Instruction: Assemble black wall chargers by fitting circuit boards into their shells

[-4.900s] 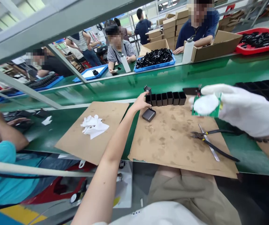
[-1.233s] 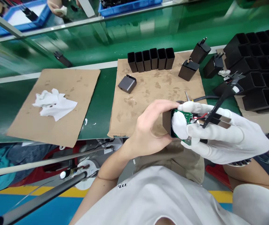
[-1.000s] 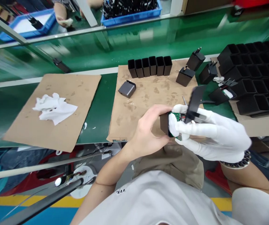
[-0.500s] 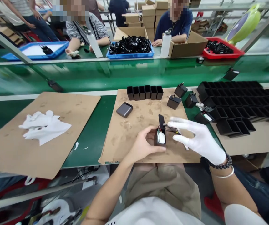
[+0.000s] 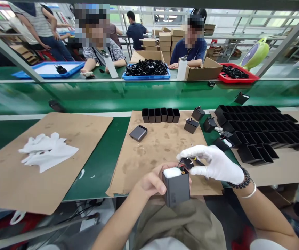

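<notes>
My bare left hand (image 5: 153, 180) is wrapped round a black plastic charger housing (image 5: 177, 190), held upright over the front edge of the cardboard. A white block (image 5: 172, 172) and thin coloured wires show in its open top. In a white glove, my right hand (image 5: 209, 163) closes its fingers and thumb on a small black cover (image 5: 187, 163) just above the housing's right corner. Behind that hand, a tool with a yellow mark (image 5: 198, 161) is mostly hidden. Further back on the cardboard lies a closed dark grey charger (image 5: 138, 133).
A row of empty black housings (image 5: 161, 115) stands at the cardboard's back edge. Many more housings (image 5: 253, 128) fill the right side, near several chargers with plug pins (image 5: 191, 125). White gloves (image 5: 49, 150) lie on the left cardboard (image 5: 6, 180). Two people sit across the green belt (image 5: 92, 95).
My left hand has lifted the housing towards me and turned it, so its broad side now shows. My right hand has closed in on the black cover. The head view has tilted up.
</notes>
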`<action>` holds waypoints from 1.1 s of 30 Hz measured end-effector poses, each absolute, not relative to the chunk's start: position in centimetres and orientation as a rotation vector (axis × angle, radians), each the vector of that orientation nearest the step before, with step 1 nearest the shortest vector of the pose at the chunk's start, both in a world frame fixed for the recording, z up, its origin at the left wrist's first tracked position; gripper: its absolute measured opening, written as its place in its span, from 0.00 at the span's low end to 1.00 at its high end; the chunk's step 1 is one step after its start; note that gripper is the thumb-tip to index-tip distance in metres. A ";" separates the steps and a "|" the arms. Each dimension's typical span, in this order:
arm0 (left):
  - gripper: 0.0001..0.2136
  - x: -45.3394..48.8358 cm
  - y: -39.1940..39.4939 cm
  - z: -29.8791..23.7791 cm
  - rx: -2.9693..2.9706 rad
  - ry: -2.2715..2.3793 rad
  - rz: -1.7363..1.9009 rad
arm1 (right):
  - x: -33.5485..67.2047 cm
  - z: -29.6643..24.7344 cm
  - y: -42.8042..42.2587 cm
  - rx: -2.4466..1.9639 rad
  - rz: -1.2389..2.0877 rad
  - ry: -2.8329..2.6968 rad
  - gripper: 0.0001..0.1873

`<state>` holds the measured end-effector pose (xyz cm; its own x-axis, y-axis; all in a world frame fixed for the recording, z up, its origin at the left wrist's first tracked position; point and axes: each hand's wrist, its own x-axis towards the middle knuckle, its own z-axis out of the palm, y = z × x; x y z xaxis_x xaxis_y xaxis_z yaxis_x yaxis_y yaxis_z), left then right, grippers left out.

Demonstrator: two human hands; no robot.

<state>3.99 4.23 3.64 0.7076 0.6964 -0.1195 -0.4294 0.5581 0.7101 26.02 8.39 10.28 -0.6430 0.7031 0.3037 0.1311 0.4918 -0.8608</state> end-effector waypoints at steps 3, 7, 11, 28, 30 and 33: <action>0.37 4.1 4.2 3.6 0.916 0.662 0.914 | 25.6 10.3 7.9 -0.865 1.098 -1.985 0.19; 0.33 5.3 3.5 3.3 1.321 1.104 1.176 | 25.3 9.8 7.2 -1.116 1.083 -1.818 0.17; 0.26 6.9 2.9 2.3 1.559 1.324 1.336 | 24.5 8.5 5.6 -1.215 0.614 -1.961 0.08; 0.26 6.2 1.8 0.5 1.584 1.468 1.215 | 19.6 2.7 1.4 -1.385 -0.067 -2.041 0.13; 0.26 4.7 1.4 0.7 1.539 1.383 1.142 | 20.2 3.6 1.5 -1.257 -0.053 -2.046 0.11; 0.25 2.0 0.6 1.0 1.425 1.361 1.110 | 20.8 5.4 1.2 -1.257 -0.074 -2.044 0.14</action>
